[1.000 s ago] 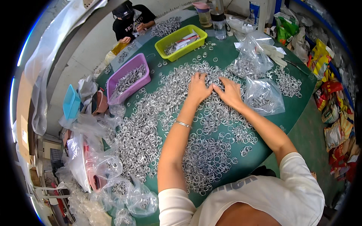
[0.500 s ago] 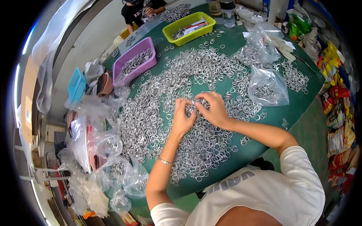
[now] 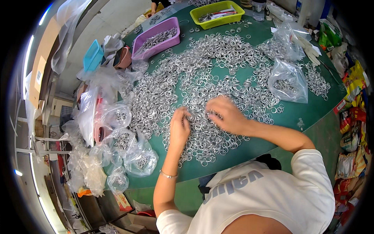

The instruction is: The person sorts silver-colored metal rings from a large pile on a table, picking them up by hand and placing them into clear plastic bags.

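Silver-coloured metal rings [image 3: 152,93] lie in a broad loose heap across the green table. My left hand [image 3: 180,126] rests at the near left side of the heap. Its fingers are curled toward the thumb, and what they hold, if anything, is too small to make out. Over the middle of the heap is my right hand [image 3: 228,114], bent downward and smeared by motion, so its grip does not show. A gap with rings beneath separates the two hands. A bracelet [image 3: 168,174] circles my left wrist.
Beyond the heap stand a purple basket [image 3: 176,40] of small metal parts and a yellow-green basket [image 3: 218,24]. Clear plastic bags with rings sit at right [image 3: 300,95] and left [image 3: 142,156]. A bottle [image 3: 258,11] and a glove [image 3: 309,50] are farther off. Another person's hand [image 3: 150,15] shows at the top.
My hands have come apart: the left moved left, the right moved right and blurs. The view has shifted, so the table sits higher and the other person is mostly out of frame.
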Available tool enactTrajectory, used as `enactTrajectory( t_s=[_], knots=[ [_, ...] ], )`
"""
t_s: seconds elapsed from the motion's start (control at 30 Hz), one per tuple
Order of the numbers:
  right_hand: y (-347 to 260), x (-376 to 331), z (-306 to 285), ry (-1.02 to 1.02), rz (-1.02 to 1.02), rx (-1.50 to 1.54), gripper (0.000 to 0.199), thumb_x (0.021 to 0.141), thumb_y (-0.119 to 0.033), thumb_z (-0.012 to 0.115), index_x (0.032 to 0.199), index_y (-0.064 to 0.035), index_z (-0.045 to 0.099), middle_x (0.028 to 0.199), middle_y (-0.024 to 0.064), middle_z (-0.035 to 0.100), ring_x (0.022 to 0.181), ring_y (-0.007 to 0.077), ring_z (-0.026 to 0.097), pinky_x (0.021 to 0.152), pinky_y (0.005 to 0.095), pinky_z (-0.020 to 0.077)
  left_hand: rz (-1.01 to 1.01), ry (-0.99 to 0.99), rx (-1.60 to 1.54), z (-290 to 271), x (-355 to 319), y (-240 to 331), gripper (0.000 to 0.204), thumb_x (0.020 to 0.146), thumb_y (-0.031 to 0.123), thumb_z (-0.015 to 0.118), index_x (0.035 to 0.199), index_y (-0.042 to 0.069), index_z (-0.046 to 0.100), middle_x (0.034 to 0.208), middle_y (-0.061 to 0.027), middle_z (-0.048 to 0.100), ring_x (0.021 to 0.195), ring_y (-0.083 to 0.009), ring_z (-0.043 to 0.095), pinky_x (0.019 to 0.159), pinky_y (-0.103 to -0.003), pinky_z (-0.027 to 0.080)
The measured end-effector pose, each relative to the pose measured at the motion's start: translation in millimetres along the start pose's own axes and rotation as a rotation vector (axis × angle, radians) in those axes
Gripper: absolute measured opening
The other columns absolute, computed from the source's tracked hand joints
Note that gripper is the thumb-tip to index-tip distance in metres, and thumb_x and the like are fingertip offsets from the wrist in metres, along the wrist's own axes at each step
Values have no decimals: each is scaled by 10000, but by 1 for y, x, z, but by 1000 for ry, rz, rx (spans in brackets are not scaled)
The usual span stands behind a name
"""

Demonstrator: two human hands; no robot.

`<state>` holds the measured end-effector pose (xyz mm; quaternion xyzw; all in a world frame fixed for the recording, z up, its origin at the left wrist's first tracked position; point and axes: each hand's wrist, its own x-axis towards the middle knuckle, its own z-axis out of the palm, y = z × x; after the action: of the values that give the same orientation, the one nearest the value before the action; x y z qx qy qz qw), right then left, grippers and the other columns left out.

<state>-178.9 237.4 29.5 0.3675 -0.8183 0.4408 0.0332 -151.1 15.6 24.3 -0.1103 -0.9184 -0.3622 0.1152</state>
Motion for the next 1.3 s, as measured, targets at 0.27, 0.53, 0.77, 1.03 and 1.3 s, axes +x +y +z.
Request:
enactTrajectory(
  t_s=[0.27, 0.53, 0.77, 1.03, 1.3],
  knots=[
    [16, -26, 10, 27, 92, -372, 479, 823, -375, 603, 1178, -67, 512, 1276, 202, 381, 1221, 407, 314, 981, 509, 306, 306, -263, 305, 33, 15, 29, 443, 812, 156, 599, 1223, 37, 484, 1282, -146, 467, 1183, -349, 424, 979, -431, 333],
    [-14, -45, 8, -135, -143, -396, 324, 724, -160, 649, 1027, -72, 574, 1190, 136, 456, 1175, 343, 401, 940, 480, 353, 124, -155, 255, 4, -25, 10, 483, 727, 68, 640, 1180, 34, 476, 1206, -142, 473, 1065, -330, 459, 915, -411, 356],
    [13, -57, -27, 159, -6, -310, 260, 665, 82, 549, 910, -5, 563, 974, 125, 501, 924, 300, 515, 771, 369, 444, 3, 6, 207, 2, -41, -9, 267, 761, 11, 592, 1021, 21, 534, 1105, -136, 498, 979, -323, 479, 845, -414, 378],
    [21, -44, -49, 167, 226, -384, 219, 721, 50, 554, 925, -27, 575, 957, 94, 532, 934, 282, 497, 818, 381, 371, -158, 136, 167, -20, -48, -20, 349, 767, -75, 490, 1109, -9, 520, 1142, -187, 492, 1052, -351, 477, 899, -402, 382],
    [12, -11, -8, 34, 143, -560, 168, 732, -122, 679, 832, -43, 569, 859, 77, 541, 883, 256, 501, 812, 374, 350, 131, -59, 165, 15, -19, 27, 449, 757, 2, 626, 1185, 37, 494, 1239, -199, 442, 1145, -375, 443, 956, -430, 360]
  ],
)
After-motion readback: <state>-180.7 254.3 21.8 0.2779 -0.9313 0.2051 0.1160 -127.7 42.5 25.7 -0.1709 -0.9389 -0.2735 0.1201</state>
